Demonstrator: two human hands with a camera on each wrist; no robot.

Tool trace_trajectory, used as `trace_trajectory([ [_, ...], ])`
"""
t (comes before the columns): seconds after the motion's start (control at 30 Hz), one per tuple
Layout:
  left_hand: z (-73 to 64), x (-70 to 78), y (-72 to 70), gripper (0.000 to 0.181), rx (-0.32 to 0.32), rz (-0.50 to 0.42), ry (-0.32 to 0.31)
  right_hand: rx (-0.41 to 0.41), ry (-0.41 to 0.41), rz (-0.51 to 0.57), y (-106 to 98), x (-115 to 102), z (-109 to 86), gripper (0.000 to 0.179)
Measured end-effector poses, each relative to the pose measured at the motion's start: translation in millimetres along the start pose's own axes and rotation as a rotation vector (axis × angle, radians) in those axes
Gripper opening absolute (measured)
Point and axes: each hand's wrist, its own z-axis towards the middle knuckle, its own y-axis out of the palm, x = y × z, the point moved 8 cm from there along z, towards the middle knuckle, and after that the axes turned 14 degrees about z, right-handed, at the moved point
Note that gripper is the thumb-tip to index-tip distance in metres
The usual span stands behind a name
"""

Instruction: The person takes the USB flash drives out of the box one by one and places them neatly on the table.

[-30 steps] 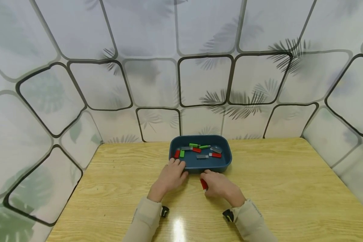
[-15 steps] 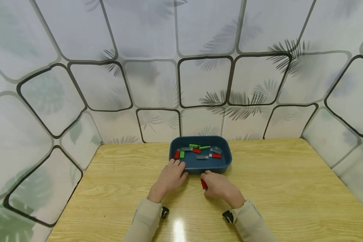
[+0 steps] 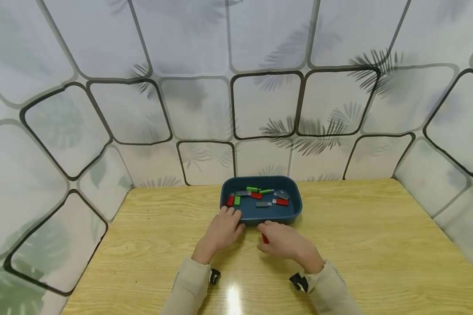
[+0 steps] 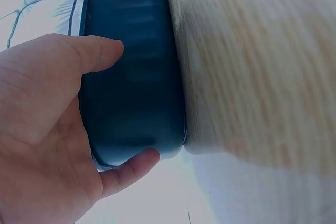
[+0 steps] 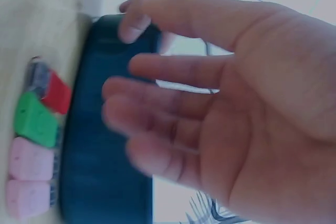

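Observation:
My left hand [image 3: 222, 227] grips the near left corner of a dark blue plastic bin [image 3: 270, 218], fingertips over the rim and thumb [image 4: 102, 53] outside the near wall. Just in front of the bin hovers my right hand [image 3: 285, 241]; in the right wrist view its fingers are loosely bent and hold nothing. A red USB stick [image 5: 56, 93] with a dark metallic end lies on the table along the bin's near wall, partly covered by the hand in the head view. Beside it a green block-like piece [image 5: 35, 120] and two pink ones [image 5: 31, 158] sit in a row.
Inside the bin lie several USB sticks: red ones [image 3: 281, 202], green ones [image 3: 266, 191] and grey ones [image 3: 263, 204]. The bin stands near the back edge of a light wooden table [image 3: 358, 236]. Patterned fabric walls [image 3: 268, 105] rise behind and at both sides.
My right hand has shifted slightly left, its thumb coming forward so that less of the red USB stick shows. The left hand and the bin stay in place.

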Motion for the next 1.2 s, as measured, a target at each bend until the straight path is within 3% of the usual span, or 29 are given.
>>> trace_trajectory([
  [0.1,0.3,-0.4,-0.6,0.02,-0.003,0.003,-0.004,0.057,-0.105,0.083,-13,-10,0.3,0.022],
  [0.2,-0.1,2.1,-0.5,0.019,-0.01,-0.013,0.002,0.171,-0.15,0.144,-30,-9,0.1,0.011],
  [0.33,1.3,6.2,2.2,0.02,-0.025,-0.034,-0.002,0.342,-0.114,0.131,-51,9,-1.0,0.005],
  [0.47,1.7,3.7,4.2,0.02,-0.031,-0.037,-0.014,0.416,-0.054,0.099,-58,31,5.2,0.005],
  [0.63,1.7,1.4,2.5,0.02,-0.02,-0.027,-0.008,0.451,-0.025,0.053,-59,49,14.8,0.009],
  [0.73,1.9,1.7,1.6,0.02,-0.02,-0.012,-0.005,0.451,-0.02,0.051,-57,55,18.2,0.022],
  [0.97,0.4,4.0,2.1,0.023,-0.044,-0.017,-0.006,0.305,0.107,-0.06,-32,73,26.2,0.065],
  [1.2,1.1,1.3,1.0,0.021,-0.017,-0.014,-0.013,0.257,0.124,-0.136,-27,70,28.9,0.07],
])
